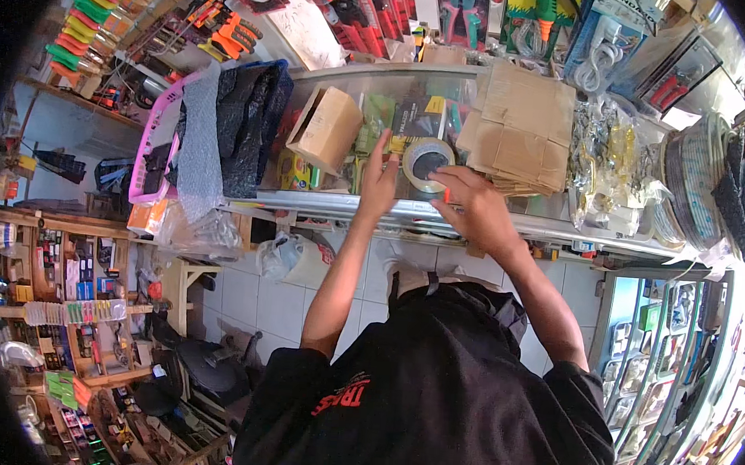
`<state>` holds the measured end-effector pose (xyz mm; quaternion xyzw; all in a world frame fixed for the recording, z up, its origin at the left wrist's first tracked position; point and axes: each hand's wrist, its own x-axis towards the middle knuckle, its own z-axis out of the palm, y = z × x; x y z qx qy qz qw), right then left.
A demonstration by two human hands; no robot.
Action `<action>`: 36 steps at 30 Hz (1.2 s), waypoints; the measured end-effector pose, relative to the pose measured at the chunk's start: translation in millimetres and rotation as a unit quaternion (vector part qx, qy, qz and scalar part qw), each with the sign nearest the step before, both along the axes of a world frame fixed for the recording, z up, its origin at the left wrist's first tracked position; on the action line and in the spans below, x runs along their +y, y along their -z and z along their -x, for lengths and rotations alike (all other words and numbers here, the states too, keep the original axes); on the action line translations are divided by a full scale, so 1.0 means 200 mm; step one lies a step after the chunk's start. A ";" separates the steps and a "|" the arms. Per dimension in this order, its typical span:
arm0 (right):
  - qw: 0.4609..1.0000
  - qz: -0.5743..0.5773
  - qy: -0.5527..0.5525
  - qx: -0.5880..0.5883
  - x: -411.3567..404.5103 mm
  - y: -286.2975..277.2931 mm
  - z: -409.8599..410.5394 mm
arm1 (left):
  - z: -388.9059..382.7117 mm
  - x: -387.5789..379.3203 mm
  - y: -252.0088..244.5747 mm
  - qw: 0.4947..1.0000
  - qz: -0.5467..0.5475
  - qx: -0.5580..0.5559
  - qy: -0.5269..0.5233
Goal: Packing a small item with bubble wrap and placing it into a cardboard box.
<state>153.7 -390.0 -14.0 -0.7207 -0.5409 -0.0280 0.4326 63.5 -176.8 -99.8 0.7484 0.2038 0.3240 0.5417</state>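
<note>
A roll of clear packing tape (446,148) is on the glass-topped display counter, its open core facing up. My right hand (477,204) is at the roll's lower right, fingertips over the rim and core, thumb just outside the edge. Whether it grips the roll or only touches it, I cannot tell. My left hand (379,184), slightly blurred, is raised just left of the roll with thumb and fingers apart, holding nothing. A small brown cardboard box (329,129) stands left of that hand. To the right of the roll is a stack of flattened cardboard (528,123).
The counter's metal front edge (541,228) runs before me. A pink plastic basket (153,142) with bubble wrap (201,130) stands at left. Bagged metal fittings (611,158) and coiled hose or cable (693,184) lie at right. Packaged tools hang behind; a glass cabinet (650,342) stands at right.
</note>
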 end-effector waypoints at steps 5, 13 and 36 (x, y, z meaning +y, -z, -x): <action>0.999 0.041 0.021 -0.006 0.11 0.14 -0.04 | -0.03 0.11 -0.13 0.973 0.098 0.126 0.166; 1.000 0.019 0.016 -0.010 0.14 0.26 -0.05 | -0.10 0.11 -0.12 0.981 0.064 0.170 0.069; 0.828 -0.175 -0.111 0.520 -0.09 0.14 0.16 | 0.12 -0.04 -0.80 0.981 0.092 0.065 0.160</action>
